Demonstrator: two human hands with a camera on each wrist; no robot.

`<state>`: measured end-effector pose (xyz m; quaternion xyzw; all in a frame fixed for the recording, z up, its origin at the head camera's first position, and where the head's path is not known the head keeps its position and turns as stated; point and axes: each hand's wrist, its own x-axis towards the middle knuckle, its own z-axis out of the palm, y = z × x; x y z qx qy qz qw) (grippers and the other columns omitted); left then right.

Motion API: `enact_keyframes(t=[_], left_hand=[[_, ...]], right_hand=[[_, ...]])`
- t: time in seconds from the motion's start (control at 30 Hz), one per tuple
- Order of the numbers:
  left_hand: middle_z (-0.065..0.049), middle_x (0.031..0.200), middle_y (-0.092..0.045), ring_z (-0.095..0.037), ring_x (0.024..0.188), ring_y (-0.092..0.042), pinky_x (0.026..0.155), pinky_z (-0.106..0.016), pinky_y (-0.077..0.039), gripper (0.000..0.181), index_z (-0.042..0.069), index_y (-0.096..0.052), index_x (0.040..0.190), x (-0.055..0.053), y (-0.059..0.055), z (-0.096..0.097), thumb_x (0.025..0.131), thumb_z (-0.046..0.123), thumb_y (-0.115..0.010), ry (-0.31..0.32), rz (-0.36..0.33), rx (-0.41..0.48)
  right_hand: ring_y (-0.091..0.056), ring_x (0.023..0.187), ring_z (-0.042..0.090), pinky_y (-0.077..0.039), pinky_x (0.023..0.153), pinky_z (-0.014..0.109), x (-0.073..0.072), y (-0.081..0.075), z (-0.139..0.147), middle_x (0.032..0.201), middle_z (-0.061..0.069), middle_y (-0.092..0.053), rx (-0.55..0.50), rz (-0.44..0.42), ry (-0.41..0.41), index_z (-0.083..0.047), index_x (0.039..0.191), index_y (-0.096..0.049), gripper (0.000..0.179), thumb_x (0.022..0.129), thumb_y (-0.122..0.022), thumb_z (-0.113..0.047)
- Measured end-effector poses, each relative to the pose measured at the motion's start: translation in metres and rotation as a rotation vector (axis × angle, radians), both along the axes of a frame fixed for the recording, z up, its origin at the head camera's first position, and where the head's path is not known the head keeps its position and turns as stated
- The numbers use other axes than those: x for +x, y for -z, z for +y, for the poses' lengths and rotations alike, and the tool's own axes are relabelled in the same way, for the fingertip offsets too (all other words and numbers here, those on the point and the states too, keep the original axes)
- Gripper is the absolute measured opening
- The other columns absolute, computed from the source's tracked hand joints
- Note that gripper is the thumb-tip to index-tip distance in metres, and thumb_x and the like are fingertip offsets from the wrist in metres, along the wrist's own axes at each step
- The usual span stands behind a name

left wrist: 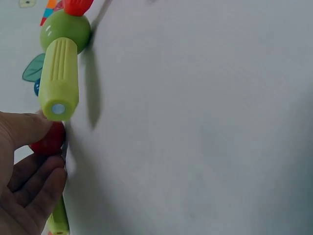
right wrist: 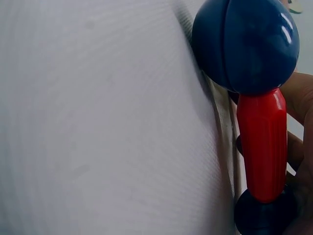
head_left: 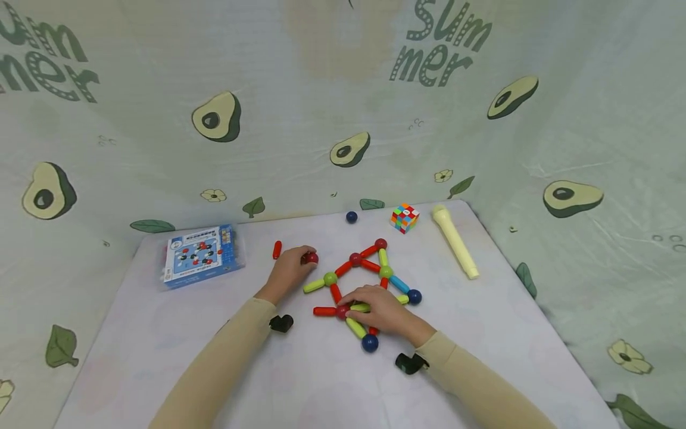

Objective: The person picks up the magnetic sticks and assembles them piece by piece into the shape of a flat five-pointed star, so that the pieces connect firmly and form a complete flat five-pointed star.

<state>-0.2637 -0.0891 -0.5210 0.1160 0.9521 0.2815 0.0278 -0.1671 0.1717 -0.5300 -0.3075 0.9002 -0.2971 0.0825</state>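
My left hand [head_left: 289,271] pinches a loose red ball [left wrist: 50,139] between thumb and fingers, left of a joined frame of magnetic rods and balls. In the left wrist view, a yellow-green rod [left wrist: 59,83] on a green ball [left wrist: 66,30] points toward that hand. My right hand [head_left: 383,310] reaches over the frame's near part, thumb and fingertips around a red ball [head_left: 342,312] that joins several rods. A red rod [head_left: 324,311] sticks out left of this ball. The right wrist view shows a blue ball [right wrist: 247,44] and red rod [right wrist: 263,147] close up; the palm covers some rods.
A boxed set [head_left: 199,256] lies at the back left, with a loose red rod [head_left: 277,249] to its right. Along the back are a blue ball [head_left: 351,217], a puzzle cube [head_left: 404,218] and a pale yellow microphone-shaped stick [head_left: 455,241]. A printed curtain [head_left: 289,173] hangs behind.
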Motion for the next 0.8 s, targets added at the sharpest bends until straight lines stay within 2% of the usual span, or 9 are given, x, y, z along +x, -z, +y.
enact_keyframes(t=[0.1,0.27,0.47,0.67,0.8], left_hand=[[-0.007,0.118,-0.068,-0.024,0.103,-0.060,0.093,-0.041,-0.053,0.039,0.011,-0.067,0.129,0.006,0.001,-0.007,0.093,0.021,-0.077,-0.003,0.001,0.011],[-0.005,0.109,-0.068,-0.021,0.094,-0.060,0.087,-0.039,-0.053,0.035,0.010,-0.069,0.124,0.016,0.002,-0.019,0.091,0.020,-0.078,0.004,-0.001,0.037],[-0.002,0.098,-0.065,-0.020,0.088,-0.056,0.080,-0.035,-0.050,0.032,0.011,-0.070,0.120,0.026,0.003,-0.027,0.090,0.018,-0.079,-0.004,-0.030,0.079],[-0.003,0.102,-0.063,-0.020,0.091,-0.055,0.081,-0.035,-0.050,0.036,0.010,-0.068,0.124,0.037,0.002,-0.031,0.091,0.018,-0.079,-0.025,-0.049,0.095],[-0.005,0.105,-0.064,-0.021,0.092,-0.055,0.082,-0.036,-0.050,0.038,0.009,-0.067,0.127,0.039,0.000,-0.031,0.091,0.019,-0.078,-0.031,-0.051,0.101]], right_hand=[[-0.058,0.109,0.006,-0.049,0.097,0.036,0.000,0.000,0.000,0.120,-0.020,-0.066,-0.003,0.002,0.000,-0.037,0.127,-0.069,0.028,0.100,-0.066,-0.040],[-0.058,0.108,0.006,-0.050,0.096,0.034,0.000,0.000,0.000,0.119,-0.019,-0.066,-0.006,0.000,-0.002,-0.036,0.127,-0.069,0.028,0.100,-0.066,-0.038],[-0.058,0.109,0.006,-0.050,0.096,0.035,-0.001,-0.003,0.001,0.120,-0.018,-0.065,-0.011,-0.045,0.004,-0.037,0.127,-0.069,0.029,0.099,-0.067,-0.038],[-0.058,0.109,0.008,-0.052,0.095,0.034,-0.001,-0.014,0.000,0.119,-0.015,-0.065,-0.046,-0.109,-0.004,-0.030,0.127,-0.070,0.028,0.099,-0.068,-0.034],[-0.059,0.107,0.012,-0.053,0.091,0.033,-0.008,-0.025,-0.003,0.122,-0.009,-0.065,-0.049,-0.103,0.038,-0.024,0.129,-0.068,0.032,0.098,-0.070,-0.030]])
